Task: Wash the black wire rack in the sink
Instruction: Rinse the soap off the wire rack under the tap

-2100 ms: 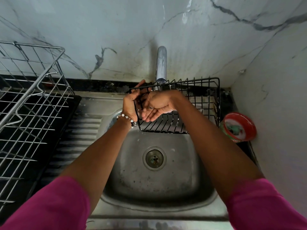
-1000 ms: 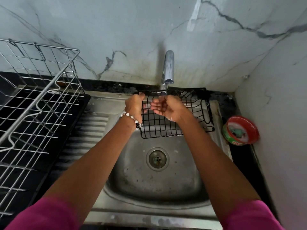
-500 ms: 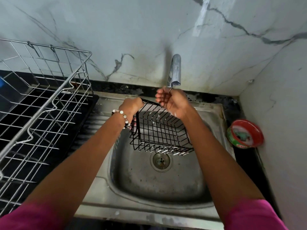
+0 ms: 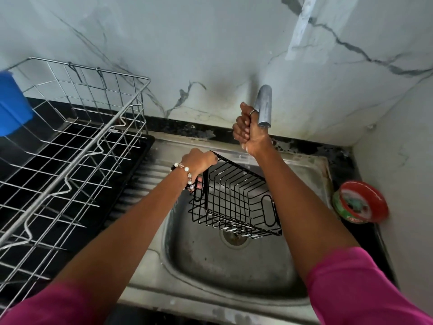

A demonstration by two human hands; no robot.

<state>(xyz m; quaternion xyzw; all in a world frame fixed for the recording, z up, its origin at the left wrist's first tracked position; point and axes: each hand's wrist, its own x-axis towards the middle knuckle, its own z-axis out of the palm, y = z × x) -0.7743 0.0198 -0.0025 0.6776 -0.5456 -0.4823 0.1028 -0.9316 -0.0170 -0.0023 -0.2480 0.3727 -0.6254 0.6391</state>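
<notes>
Gripping the rack [image 4: 236, 202] rim mid-frame, your left hand [image 4: 199, 160] hides its fingertips; your right hand [image 4: 248, 127] curls loosely beside the tap [image 4: 264, 106], apparently empty.

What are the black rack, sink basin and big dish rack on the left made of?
Black wire rack: thin metal wire, apparently glossy black-coated; highlights glint along the bottom wires. Grey sink basin: looks like stainless steel, dull brushed sheen with stains. Large silver wire dish rack: bare shiny metal wire, probably chromed or stainless.

Steel dish rack [image 4: 70, 146], blue container [image 4: 13, 104], red-lidded tin [image 4: 360, 202]
</notes>
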